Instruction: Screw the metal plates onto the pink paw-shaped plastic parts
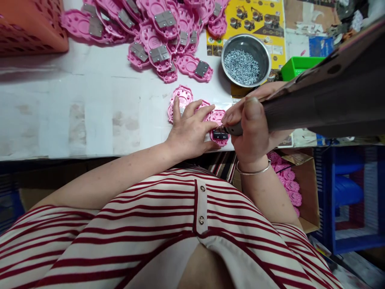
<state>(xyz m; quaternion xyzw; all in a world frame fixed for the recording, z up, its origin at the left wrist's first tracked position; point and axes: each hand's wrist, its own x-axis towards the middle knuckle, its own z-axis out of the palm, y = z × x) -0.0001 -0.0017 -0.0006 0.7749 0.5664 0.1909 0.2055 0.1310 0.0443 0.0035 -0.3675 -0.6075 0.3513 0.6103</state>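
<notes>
My right hand (254,128) is wrapped round a dark grey electric screwdriver (294,108), whose large body runs out of view at the upper right. Its tip meets a pink plastic shell (215,116) fitted with a black cover plate (220,135). My left hand (191,132) steadies that shell between thumb and index finger at its left edge, the other fingers spread over more pink shells. One of these, a pink shell (181,94), shows beyond my fingertips; another is partly hidden beneath them. Small screws fill a steel bowl (224,50) beyond my right hand.
Pink shells with grey plates (159,36) are heaped at the back. An orange basket (33,28) stands at the back left, a green tray (296,66) on the right. Below the table edge are a cardboard box (309,192) of pink parts and a blue crate (327,200).
</notes>
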